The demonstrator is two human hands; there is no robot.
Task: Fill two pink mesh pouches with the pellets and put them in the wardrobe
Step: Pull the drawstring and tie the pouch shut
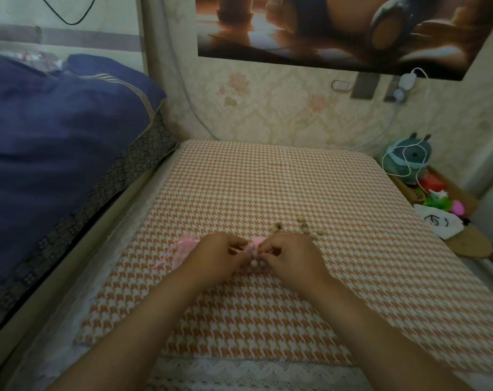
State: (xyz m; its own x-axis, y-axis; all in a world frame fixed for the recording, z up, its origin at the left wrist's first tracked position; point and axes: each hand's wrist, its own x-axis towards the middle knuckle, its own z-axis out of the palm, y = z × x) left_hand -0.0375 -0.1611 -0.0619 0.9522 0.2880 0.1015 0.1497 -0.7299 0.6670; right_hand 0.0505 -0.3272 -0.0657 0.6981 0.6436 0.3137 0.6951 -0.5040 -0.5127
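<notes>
- Between the 2 hands, on the houndstooth cloth (268,179), sits the held pouch (257,242), pink mesh with round tan pellets (253,263) showing through its lower part.
- The left hand (220,253) has its fingers curled, the tips pinching the gathered top of the held pouch from the left side; the back of the hand faces the camera.
- The right hand (289,255) is curled in the same way and pinches the same top from the right side; the fingertips of the 2 hands nearly meet over the mouth.
- The spare pouch (183,249), also pink mesh, lies on the cloth just left of the left hand and is partly hidden behind it; its contents cannot be told.
- A thin pink drawstring (162,263) trails from the spare pouch, further left of the left hand.
- The loose pellets (301,227) lie scattered on the cloth just beyond the right hand, touching neither pouch.
- The blue bedding (56,136) rises well to the left of the left hand.
- A plush toy (411,156), with a white cable (392,165) looped over it, stands far beyond and to the right of the right hand.
</notes>
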